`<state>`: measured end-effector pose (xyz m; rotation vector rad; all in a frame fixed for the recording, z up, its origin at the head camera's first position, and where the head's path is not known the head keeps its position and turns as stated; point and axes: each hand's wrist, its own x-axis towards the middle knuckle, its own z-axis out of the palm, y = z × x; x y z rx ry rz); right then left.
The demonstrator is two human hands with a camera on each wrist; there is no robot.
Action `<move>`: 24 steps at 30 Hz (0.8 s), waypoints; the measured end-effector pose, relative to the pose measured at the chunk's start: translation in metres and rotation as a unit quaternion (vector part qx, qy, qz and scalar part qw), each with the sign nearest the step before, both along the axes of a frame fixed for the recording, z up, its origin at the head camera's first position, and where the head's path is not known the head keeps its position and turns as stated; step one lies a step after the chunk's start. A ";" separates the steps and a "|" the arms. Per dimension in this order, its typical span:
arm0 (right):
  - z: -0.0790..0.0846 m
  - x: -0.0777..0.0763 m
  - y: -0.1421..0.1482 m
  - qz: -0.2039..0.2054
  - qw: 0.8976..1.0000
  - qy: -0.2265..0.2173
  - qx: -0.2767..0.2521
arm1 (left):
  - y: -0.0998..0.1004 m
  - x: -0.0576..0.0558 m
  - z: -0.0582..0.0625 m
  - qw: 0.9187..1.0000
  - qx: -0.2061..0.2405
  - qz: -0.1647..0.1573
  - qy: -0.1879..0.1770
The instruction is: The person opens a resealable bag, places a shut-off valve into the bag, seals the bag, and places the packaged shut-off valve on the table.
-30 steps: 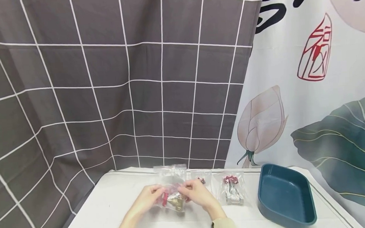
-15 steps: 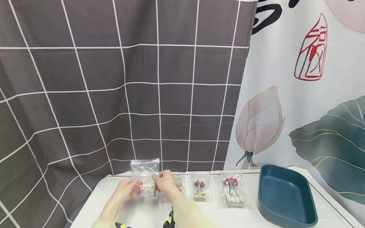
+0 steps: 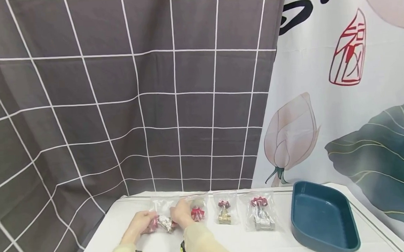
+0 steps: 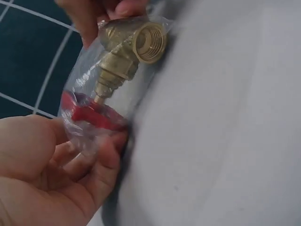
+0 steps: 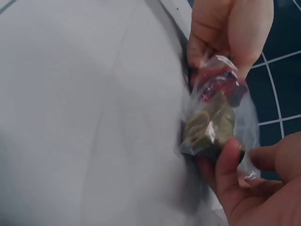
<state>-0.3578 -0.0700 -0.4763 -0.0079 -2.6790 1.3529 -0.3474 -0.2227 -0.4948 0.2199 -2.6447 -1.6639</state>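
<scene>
A brass valve (image 4: 117,66) with a red handwheel (image 4: 91,113) is inside a clear plastic bag (image 3: 163,206) at the left of the white table. My left hand (image 3: 138,224) pinches the bag at the handwheel end. At the brass end, my right hand (image 3: 181,213) grips bag and valve between thumb and fingers, as the right wrist view shows. Just right of that hand lies another bagged valve with a red handwheel (image 3: 197,213), partly hidden. Further right are a bagged brass valve (image 3: 224,214) and a bagged silver-coloured valve (image 3: 262,215), both with dark red handwheels.
A deep blue tray (image 3: 323,184) stands at the right of the white table (image 3: 248,248). Behind the table hang a dark grey curtain (image 3: 198,111) with white grid lines and a white printed curtain (image 3: 287,73).
Both hands have moved left with the bagged valve, away from the other bags, and then lower toward the table. The bag's upper part has tipped back from upright. The other bagged valves are uncovered.
</scene>
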 end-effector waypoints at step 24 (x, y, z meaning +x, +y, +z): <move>0.069 0.031 0.068 0.150 0.975 0.075 0.145 | 0.015 0.011 0.076 0.938 -0.322 0.030 0.124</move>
